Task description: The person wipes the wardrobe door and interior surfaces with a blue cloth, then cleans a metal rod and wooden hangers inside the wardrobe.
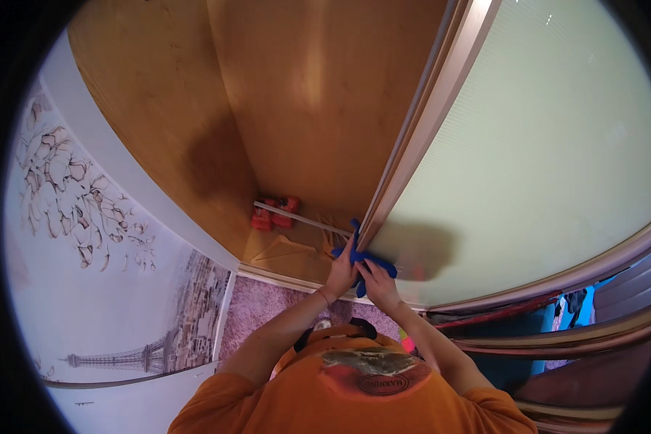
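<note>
A blue cloth (380, 265) is bunched around the upright edge of a sliding wardrobe door (441, 123). My left hand (341, 275) is closed on the cloth at the left side of the door's edge. Close beside it, my right hand (380, 288) grips the cloth from the right, on the side of the pale glossy panel (550, 152). Parts of the cloth stick out above, below and to the right of my fingers. The fingertips are partly hidden in its folds.
Inside the wood-lined wardrobe (311, 87), a rail (304, 220) crosses above wooden hangers (285, 250) and two red bundles (263, 217). A picture-printed wall (101, 239) stands left. Purple carpet (257, 312) lies below. At lower right the mirrored lower part (550, 318) shows reflections.
</note>
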Available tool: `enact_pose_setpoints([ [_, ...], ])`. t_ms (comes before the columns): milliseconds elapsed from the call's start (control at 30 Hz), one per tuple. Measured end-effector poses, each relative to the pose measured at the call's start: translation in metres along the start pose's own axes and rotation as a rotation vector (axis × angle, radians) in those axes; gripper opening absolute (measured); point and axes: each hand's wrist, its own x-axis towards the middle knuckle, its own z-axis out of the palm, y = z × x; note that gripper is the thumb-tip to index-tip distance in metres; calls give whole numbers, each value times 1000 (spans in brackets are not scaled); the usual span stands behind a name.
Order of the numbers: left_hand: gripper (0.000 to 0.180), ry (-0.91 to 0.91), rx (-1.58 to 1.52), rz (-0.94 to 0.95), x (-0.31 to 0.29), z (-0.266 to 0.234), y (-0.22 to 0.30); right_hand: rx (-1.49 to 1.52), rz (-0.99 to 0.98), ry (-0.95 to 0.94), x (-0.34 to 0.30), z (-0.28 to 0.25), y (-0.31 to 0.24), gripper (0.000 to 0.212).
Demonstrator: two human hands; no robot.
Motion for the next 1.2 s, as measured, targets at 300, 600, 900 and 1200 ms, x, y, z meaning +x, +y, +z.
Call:
enact_pose_setpoints([
  [300, 77, -131, 42, 242, 45, -37, 48, -93, -76, 144, 28, -33, 5, 48],
  [600, 59, 132, -361, 399, 138, -86, 197, -106, -304, 739, 193, -156, -48, 28],
  [900, 58, 68, -368, 258, 81, -32, 87, -232, -155, 417, 86, -33, -18, 39],
  [1200, 66, -175, -209, -45, 3, -18, 14, 5, 11, -80, -1, 7, -1, 51],
])
